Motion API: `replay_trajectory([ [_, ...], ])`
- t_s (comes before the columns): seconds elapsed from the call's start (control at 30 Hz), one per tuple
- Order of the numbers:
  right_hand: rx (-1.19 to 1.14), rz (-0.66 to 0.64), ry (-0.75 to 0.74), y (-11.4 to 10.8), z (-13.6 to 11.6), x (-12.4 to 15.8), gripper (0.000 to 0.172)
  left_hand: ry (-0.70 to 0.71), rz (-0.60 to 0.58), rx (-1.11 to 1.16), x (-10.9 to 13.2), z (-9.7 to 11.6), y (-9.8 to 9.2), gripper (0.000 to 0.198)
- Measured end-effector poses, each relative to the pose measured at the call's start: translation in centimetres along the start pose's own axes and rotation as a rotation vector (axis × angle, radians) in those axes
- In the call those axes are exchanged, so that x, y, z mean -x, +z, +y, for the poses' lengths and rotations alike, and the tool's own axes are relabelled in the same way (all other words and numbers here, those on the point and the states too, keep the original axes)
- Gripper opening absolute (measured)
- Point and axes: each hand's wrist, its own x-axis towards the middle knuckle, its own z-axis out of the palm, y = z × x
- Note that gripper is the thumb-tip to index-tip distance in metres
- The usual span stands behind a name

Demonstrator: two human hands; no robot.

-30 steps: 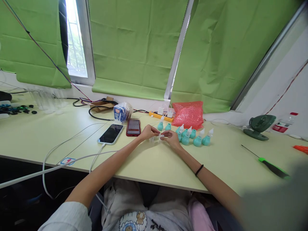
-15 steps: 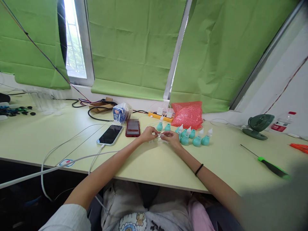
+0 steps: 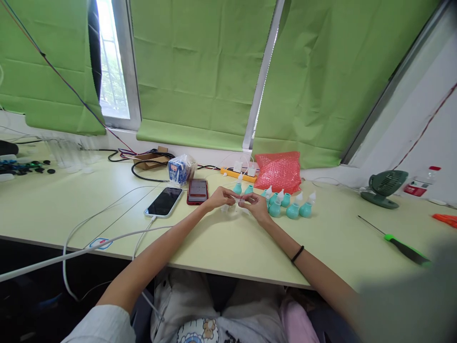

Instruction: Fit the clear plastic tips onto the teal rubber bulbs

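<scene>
My left hand (image 3: 220,197) and my right hand (image 3: 255,205) meet over the middle of the table, fingertips pinched close together. Between them is a small clear plastic piece (image 3: 237,202), gripped from both sides; its exact shape is mostly hidden by the fingers. Other clear pieces (image 3: 225,208) lie on the table just under the hands. Around my right hand stand several teal squeeze bulbs (image 3: 293,210), many topped with a translucent pointed tip (image 3: 312,197). One tipped bulb (image 3: 237,188) and a bare bulb (image 3: 249,189) stand just beyond my fingers.
Left of my hands lie a red phone (image 3: 197,191) and a white-cased phone (image 3: 164,202) with a cable. Behind are a wrapped blue package (image 3: 181,170), an orange power strip (image 3: 235,175) and a red bubble-wrap bag (image 3: 278,172). A screwdriver (image 3: 400,245) and green fan (image 3: 384,189) are on the right.
Both hands stay together over the same spot, with only slight finger movement around the clear piece. The whole view has shifted a little.
</scene>
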Motion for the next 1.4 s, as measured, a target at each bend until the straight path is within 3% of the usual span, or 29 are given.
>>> replay_trajectory([
  [0.43, 0.024, -0.044, -0.094, 0.1, 0.2, 0.3, 0.022, -0.223, -0.016, 0.369, 0.1, -0.2, 0.1, 0.039],
  [0.83, 0.027, -0.075, -0.088, 0.1, -0.3, 0.2, 0.025, -0.258, -0.029, 0.459, 0.2, -0.4, -0.2, 0.033],
  [1.2, 0.032, -0.049, -0.087, -0.2, -0.3, 0.1, 0.027, -0.169, -0.037, 0.266, 0.3, -0.1, -0.3, 0.038],
  [1.4, 0.082, -0.015, -0.107, -0.1, -0.5, 0.1, 0.026, -0.004, 0.043, 0.025, 0.3, 0.9, 0.2, 0.031],
])
